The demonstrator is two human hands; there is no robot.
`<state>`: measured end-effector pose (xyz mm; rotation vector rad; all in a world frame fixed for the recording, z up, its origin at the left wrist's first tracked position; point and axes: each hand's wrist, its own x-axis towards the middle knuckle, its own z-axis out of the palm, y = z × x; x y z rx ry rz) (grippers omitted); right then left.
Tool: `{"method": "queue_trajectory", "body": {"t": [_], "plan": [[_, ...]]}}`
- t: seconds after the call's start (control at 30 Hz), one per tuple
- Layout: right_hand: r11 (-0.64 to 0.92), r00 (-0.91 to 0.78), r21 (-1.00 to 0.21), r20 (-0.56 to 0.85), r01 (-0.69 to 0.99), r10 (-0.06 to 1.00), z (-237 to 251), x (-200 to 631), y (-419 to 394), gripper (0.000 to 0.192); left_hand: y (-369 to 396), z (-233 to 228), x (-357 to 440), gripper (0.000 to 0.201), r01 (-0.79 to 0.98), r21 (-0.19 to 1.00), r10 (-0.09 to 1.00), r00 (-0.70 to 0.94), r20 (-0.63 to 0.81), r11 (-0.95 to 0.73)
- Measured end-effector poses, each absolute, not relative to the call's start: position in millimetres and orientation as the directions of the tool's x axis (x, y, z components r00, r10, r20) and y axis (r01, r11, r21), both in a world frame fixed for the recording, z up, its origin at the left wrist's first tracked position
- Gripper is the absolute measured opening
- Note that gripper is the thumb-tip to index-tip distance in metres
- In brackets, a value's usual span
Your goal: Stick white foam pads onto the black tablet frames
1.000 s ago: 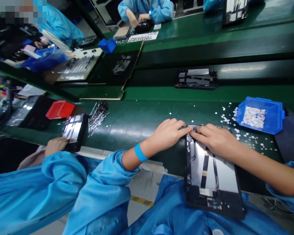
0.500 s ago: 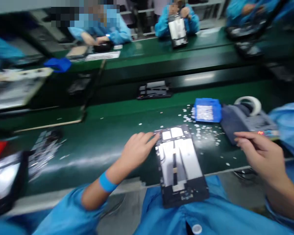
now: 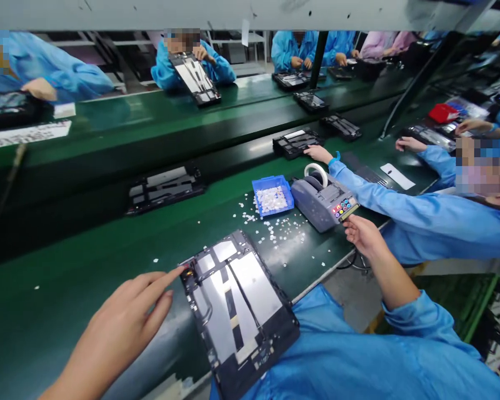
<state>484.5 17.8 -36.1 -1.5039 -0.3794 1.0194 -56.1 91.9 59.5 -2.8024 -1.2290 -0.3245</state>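
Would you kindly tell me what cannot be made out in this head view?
- Right hand at the tape dispenser: its fingertips are turned away, so any tape in them is hidden.
- Open tablet: near end cut off by the blue coat.
- White bits in the blue bin: too small to identify.
- Left hand: wrist cut off by the frame's edge.

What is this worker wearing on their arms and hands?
Both hands are bare, with no gloves. The right hand comes out of a light blue smock sleeve pushed up the forearm, its cuff bunched. The left hand shows no sleeve or band within the picture.
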Motion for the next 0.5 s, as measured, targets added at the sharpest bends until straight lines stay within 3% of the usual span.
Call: {"method": "queue_trajectory", "body": {"t": [0.3, 0.5], "plan": [[-0.232, 0.558, -0.899, -0.417, -0.372, 0.718, -37.7, 484.3, 31.5, 0.036, 84.7, 70.7, -53.7, 0.031, 0.716, 0.025, 0.685, 0.656, 0.317, -0.697], [-0.221, 0.607, -0.929, -0.362, -0.296, 0.708, -34.3, 481.2, 24.3, 0.036, 82.3, 68.2, -65.9, 0.027, 0.766, 0.111, 0.756, 0.581, 0.302, -0.633]]}}
